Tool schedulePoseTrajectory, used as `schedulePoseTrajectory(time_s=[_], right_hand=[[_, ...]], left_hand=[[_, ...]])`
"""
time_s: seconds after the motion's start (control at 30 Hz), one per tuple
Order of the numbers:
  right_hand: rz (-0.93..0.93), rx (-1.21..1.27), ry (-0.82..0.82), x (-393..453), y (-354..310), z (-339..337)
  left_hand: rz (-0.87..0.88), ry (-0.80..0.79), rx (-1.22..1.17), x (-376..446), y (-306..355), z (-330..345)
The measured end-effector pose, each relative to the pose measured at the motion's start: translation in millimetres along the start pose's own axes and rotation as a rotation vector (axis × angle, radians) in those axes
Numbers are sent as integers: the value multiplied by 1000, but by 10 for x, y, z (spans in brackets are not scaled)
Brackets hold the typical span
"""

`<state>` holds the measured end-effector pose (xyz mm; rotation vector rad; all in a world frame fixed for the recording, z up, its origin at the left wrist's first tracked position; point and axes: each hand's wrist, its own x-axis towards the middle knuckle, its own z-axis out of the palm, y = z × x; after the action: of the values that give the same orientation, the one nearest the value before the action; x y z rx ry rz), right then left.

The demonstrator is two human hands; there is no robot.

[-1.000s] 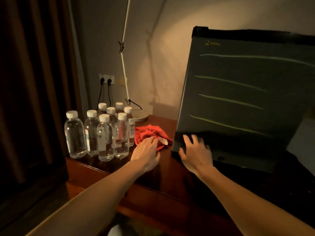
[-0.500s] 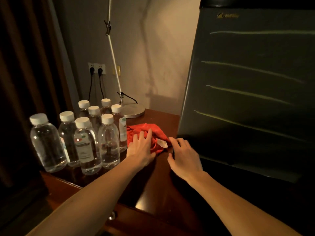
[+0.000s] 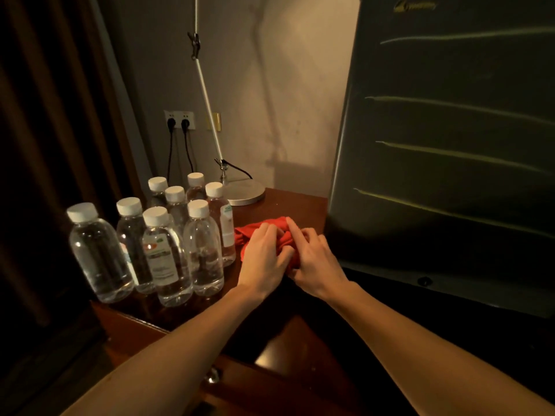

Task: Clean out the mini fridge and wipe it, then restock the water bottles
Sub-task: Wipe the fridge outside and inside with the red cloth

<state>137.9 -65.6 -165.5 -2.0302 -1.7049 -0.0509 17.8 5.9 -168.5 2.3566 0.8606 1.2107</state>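
Observation:
A red cloth (image 3: 247, 234) lies bunched on the wooden tabletop (image 3: 288, 202) between the bottles and the fridge. Both hands are on it: my left hand (image 3: 264, 256) grips its near left part, and my right hand (image 3: 315, 259) grips its right part with fingers curled into the fabric. Several clear water bottles with white caps (image 3: 168, 247) stand in a cluster to the left of the cloth. The dark mini fridge (image 3: 450, 145) stands at the right with its door shut, its lower left corner close to my right hand.
A lamp's round metal base (image 3: 244, 192) and thin white arm (image 3: 207, 94) stand behind the cloth. Two black plugs sit in a wall socket (image 3: 180, 120). A dark curtain (image 3: 45, 145) hangs at the left. A drawer knob (image 3: 213, 375) shows below the table's front edge.
My right hand has left the fridge's lower corner and moved left onto the cloth. My left hand went from resting on the cloth to gripping it. The view has moved closer.

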Motion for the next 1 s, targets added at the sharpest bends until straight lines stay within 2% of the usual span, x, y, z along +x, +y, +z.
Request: schedulePoseTrajectory(time_s=[0.07,0.27,0.33,0.5,0.63,0.77,0.87,0.93,1.0], right_hand=[[45,53,74,-66,-91,-125],[-27,83,341,-459,-282,-564],[-15,88,436,-631,-218,-721],[102,256,653,-1100,81,-1188],[75,424,803,-1338,334,-1558],[162,511,847,-1383,667,-1785],[315,476,970,-1438,850,-1945],[266,324,1049,-1476,975,-1925],[157,140,1012,-1479,1114,-1783]], left_hand=[[79,6,-32,-64,111,-154],[290,127,-101,-289,567,-526],[320,117,-148,-388,722,-581],[270,-51,-64,-571,946,-352],[212,-178,-84,-528,1340,29],[92,-74,-305,-341,1828,384],[22,-5,-451,-139,2097,582],[-23,-8,-511,-28,2224,701],[-66,-18,-547,46,2269,823]])
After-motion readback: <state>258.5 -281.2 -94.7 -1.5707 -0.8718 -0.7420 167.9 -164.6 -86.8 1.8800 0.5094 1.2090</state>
